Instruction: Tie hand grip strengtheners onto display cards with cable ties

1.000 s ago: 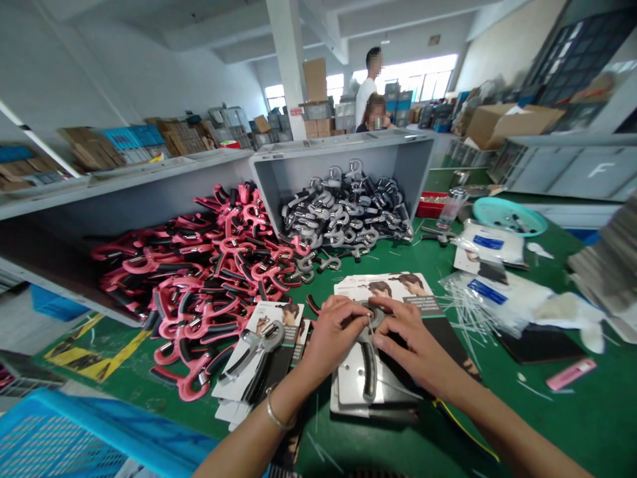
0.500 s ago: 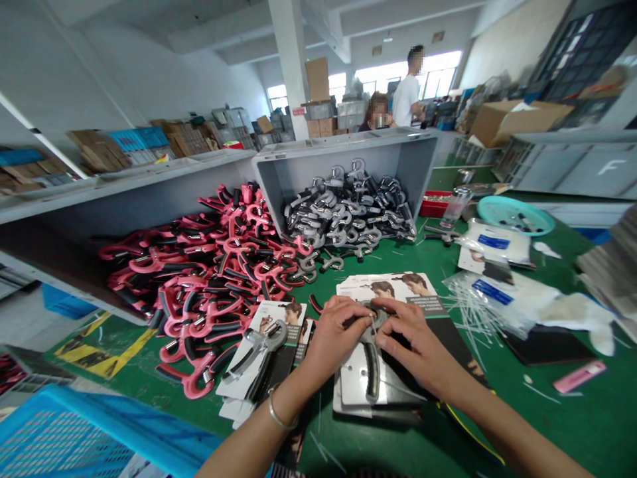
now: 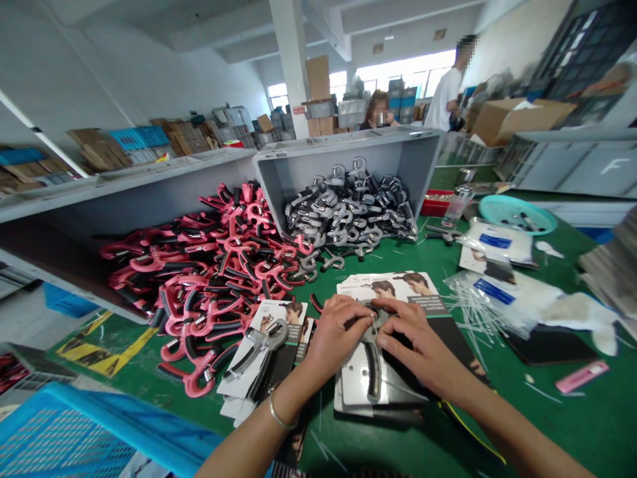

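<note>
A grey-and-black hand grip strengthener (image 3: 372, 372) lies on a stack of printed backing cards (image 3: 351, 388), with one padded handle pointing towards me. Over its curved top, the fingertips of my left hand (image 3: 338, 332) are pinched on a thin white cable tie (image 3: 373, 321). From the other side, my right hand (image 3: 408, 335) closes its fingers and thumb on the top of the same grip. The two hands' fingertips nearly meet and hide part of the spring. Left of my forearm, another grey hand grip (image 3: 271, 338) rests on a second card pile (image 3: 239, 388).
Red-and-black hand grips (image 3: 219, 265) spill from a grey crate (image 3: 149, 186); a second crate (image 3: 343, 143) holds grey ones. Loose cable ties (image 3: 472, 318), plastic bags (image 3: 497, 239), a turquoise plate (image 3: 542, 216) and a pink tool (image 3: 582, 377) lie right. A blue basket (image 3: 99, 425) stands front left.
My hands and the grip have hardly moved. In the background, a person in a white shirt has walked to the right.
</note>
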`<state>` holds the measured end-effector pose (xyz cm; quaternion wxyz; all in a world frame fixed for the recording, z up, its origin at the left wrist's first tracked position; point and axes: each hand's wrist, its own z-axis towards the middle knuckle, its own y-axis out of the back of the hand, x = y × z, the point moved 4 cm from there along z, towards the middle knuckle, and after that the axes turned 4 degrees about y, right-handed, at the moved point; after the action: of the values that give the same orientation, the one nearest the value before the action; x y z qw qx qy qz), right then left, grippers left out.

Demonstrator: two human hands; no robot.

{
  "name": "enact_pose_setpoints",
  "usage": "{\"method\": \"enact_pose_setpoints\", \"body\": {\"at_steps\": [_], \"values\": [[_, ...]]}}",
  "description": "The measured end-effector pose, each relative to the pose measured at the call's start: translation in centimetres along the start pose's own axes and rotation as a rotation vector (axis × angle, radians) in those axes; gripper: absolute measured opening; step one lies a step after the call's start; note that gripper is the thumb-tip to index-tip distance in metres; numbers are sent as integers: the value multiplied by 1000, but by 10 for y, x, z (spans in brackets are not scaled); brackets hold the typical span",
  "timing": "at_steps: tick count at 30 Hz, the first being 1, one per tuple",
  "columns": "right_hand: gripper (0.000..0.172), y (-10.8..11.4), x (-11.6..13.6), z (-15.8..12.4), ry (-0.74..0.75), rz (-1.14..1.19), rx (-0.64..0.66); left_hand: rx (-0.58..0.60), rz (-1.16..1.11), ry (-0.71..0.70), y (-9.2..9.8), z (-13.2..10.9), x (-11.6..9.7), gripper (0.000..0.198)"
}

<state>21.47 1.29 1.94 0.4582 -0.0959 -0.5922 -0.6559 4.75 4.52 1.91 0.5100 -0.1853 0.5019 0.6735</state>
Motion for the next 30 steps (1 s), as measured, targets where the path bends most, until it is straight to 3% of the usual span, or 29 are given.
{"method": "enact_pose_setpoints", "body": {"at_steps": [9, 12, 15, 18, 22, 26, 28, 30], "values": [[19, 0, 2, 4, -34, 37, -32, 84, 27, -78, 2, -7, -7, 12], [18, -1, 2, 6, -39, 44, -56, 139, -33, -10, 7, -4, -7, 13], [13, -3, 1, 7, -42, 35, -62, 99, -30, 72, 13, 3, -9, 13], [12, -4, 0, 7, -32, 25, -113, 26, 102, 7, 16, 3, -25, 11], [20, -6, -2, 8, -14, 34, -196, 19, 260, -149, 3, -22, -50, 10], [17, -10, -3, 13, -31, 40, -181, 201, 495, -326, -23, -55, -57, 14], [12, -10, -2, 14, -33, 45, -164, 277, 547, -339, -27, -64, -55, 15], [10, -4, 1, 11, -20, 45, -180, 231, 549, -236, -18, -67, -51, 14]]}}
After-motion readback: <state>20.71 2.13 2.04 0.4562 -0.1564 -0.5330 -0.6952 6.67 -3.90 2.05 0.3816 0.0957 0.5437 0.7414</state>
